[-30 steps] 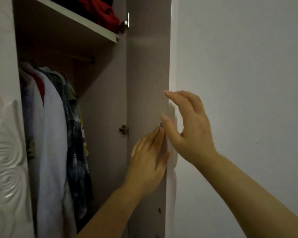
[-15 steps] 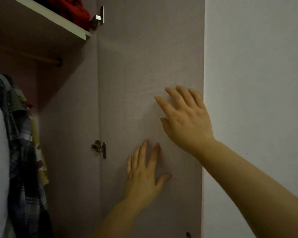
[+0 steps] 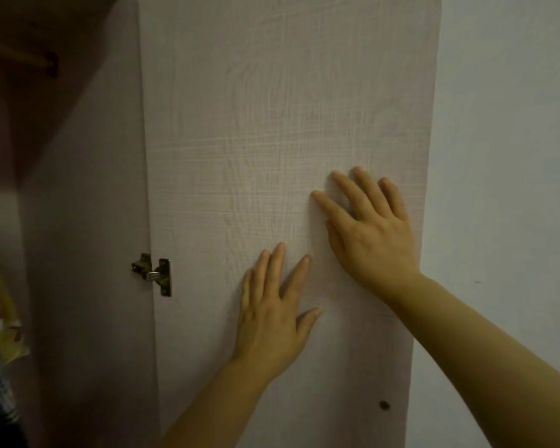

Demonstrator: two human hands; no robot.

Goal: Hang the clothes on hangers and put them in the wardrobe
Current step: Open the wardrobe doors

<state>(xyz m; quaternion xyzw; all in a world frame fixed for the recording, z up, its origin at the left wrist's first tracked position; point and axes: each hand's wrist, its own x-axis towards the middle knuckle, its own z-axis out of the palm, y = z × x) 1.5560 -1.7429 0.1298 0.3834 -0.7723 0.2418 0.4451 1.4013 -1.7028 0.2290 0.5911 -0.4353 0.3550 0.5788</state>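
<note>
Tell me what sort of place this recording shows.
Probably a bedroom: an open wardrobe door on a metal hinge, a hanging rail and clothes inside, and a plain wall alongside.

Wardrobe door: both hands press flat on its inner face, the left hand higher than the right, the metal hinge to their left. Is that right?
Not quite. The head view shows the right hand higher than the left hand. Both press flat on the wardrobe door, with the hinge to their left.
</note>
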